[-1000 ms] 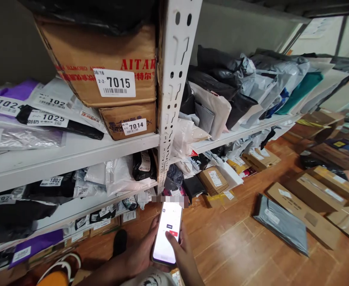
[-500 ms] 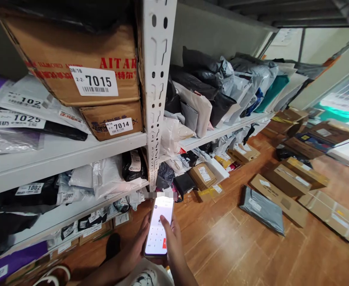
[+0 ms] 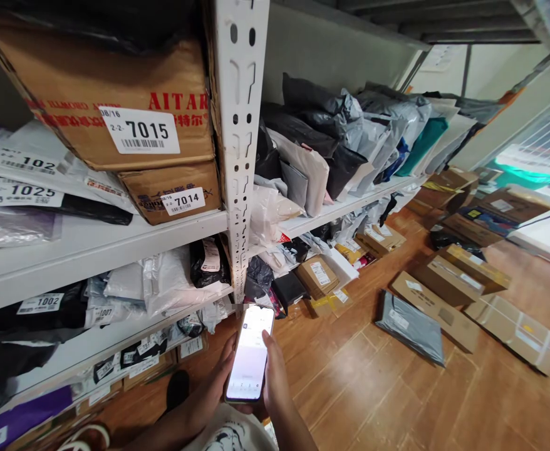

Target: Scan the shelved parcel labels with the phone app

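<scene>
A smartphone point(image 3: 248, 357) with a bright screen is held upright at the bottom middle, close to a white shelf post. My left hand point(image 3: 223, 371) wraps its left edge and supports it from below. My right hand point(image 3: 275, 376) grips the right edge, its thumb near the upper right of the screen. Most of my fingers are hidden behind the phone. The screen is mostly white, with a small row of marks near its bottom; the text is too small to read.
On the white shelf point(image 3: 101, 247) at left sit a carton labelled 7015 point(image 3: 176, 81) and a carton labelled 7014 point(image 3: 169, 191). Mailing bags point(image 3: 345, 125) stand packed right of the post point(image 3: 240, 144). Cardboard boxes point(image 3: 514, 329) and a grey parcel point(image 3: 409, 326) lie on the wooden floor.
The number pad on the phone screen has given way to a mostly blank page. My right thumb has shifted from mid-screen to the right edge. The view has moved slightly.
</scene>
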A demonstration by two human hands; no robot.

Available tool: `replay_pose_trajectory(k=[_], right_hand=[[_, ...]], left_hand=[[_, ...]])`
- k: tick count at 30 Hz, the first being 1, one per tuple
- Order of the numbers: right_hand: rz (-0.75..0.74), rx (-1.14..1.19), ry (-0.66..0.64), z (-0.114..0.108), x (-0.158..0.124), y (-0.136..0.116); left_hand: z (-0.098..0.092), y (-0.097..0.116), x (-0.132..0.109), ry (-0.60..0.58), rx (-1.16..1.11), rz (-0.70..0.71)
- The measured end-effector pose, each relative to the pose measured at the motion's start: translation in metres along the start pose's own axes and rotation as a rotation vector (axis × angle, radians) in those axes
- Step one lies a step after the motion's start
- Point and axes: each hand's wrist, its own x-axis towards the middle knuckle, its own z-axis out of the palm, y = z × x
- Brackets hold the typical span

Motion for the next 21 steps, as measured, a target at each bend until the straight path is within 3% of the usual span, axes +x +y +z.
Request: replay_pose_trajectory(k=[3,5,10,17,21], right_hand=[[-0.004,0.001,-0.084,-0.007,-0.002,0.001],[-0.015,-0.032,-0.137,-0.013,-0.004,0.0],[-0.021,-0.118,-0.179,-0.022,-0.006,-0.002],[-0.038,-0.152,-0.218,-0.021,-0.005,-0.003],[-0.032,-0.147,-0.197,-0.02,-0.006,-0.007]], left_hand=[[0.008,0.008,0.0,0.174,-0.026,-0.033],[0.016,0.015,0.0,0.221,-0.054,-0.04],[0.028,0.024,-0.005,0.212,-0.089,-0.037],[0.031,0.029,-0.008,0.201,-0.022,-0.034],[0.026,0.029,-0.009,0.169,-0.121,-0.046]])
